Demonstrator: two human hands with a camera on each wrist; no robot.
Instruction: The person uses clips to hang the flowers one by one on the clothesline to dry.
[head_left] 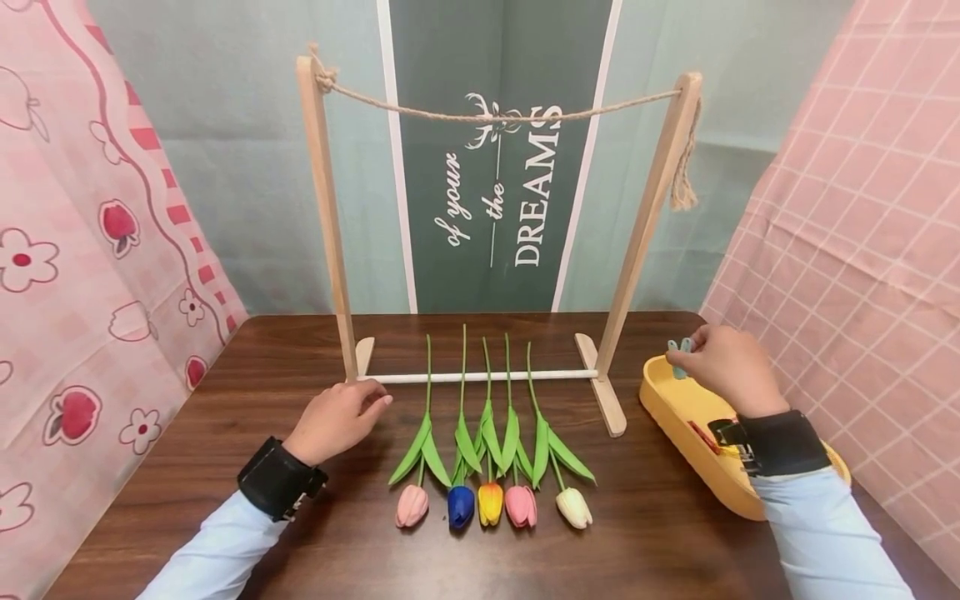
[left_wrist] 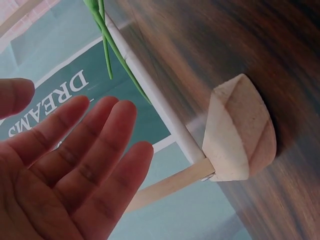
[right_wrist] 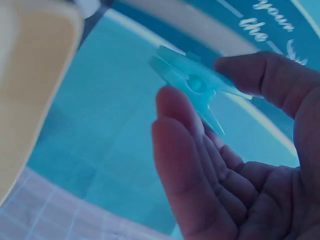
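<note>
My right hand [head_left: 733, 368] pinches a light teal clothespin [right_wrist: 186, 79] between thumb and fingers, over the far end of a yellow basket [head_left: 678, 433]. Relaxed and holding nothing, my left hand [head_left: 339, 423] is by the left foot of a wooden stand, near its white crossbar [head_left: 487, 377]. In the left wrist view its palm shows with the fingers nearly straight. Several artificial tulips lie in a row between the hands, stems across the crossbar: light pink [head_left: 412, 507], blue [head_left: 461, 507], yellow-orange [head_left: 491, 504], pink [head_left: 521, 506] and white [head_left: 573, 507].
Two wooden posts, a left one [head_left: 327, 217] and a right one [head_left: 648, 217], carry a sagging twine rope [head_left: 450, 117] above the dark wooden table [head_left: 300, 533]. Small red items [head_left: 703, 435] lie in the basket. Patterned cloths hang at the sides and back.
</note>
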